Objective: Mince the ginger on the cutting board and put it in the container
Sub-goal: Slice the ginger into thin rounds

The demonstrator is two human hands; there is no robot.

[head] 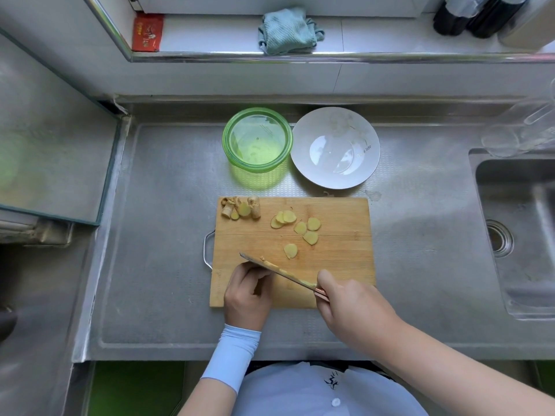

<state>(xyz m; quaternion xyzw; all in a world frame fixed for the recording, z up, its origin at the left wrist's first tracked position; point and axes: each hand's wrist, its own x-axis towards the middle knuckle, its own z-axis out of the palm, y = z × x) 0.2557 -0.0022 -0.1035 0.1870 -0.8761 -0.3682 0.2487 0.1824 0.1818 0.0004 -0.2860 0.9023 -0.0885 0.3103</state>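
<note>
Shiny gray metal makes up the table [150,265], with a low raised rim around it. I see a sink [516,235] sunk in at the right, well apart from the wooden cutting board [339,265]. Bare metal lies on both sides of the board, more on the right. The board is a flat rectangle with a metal handle on its left edge. Thin, round, yellow ginger slices [300,228] lie loose on its far half. A bumpy brown ginger lump [243,208] sits at its far left corner. The right hand [348,301] has its fingers wrapped round the handle of a knife [282,273]. The blade slants across the near part of the board. The left hand [247,292] is right beside the blade, fingers curled down. I cannot tell what they hold. Behind the board stands a round, green, see-through container [257,139], just beside a white bowl [335,147]. I cannot tell if anything is inside the container.
</note>
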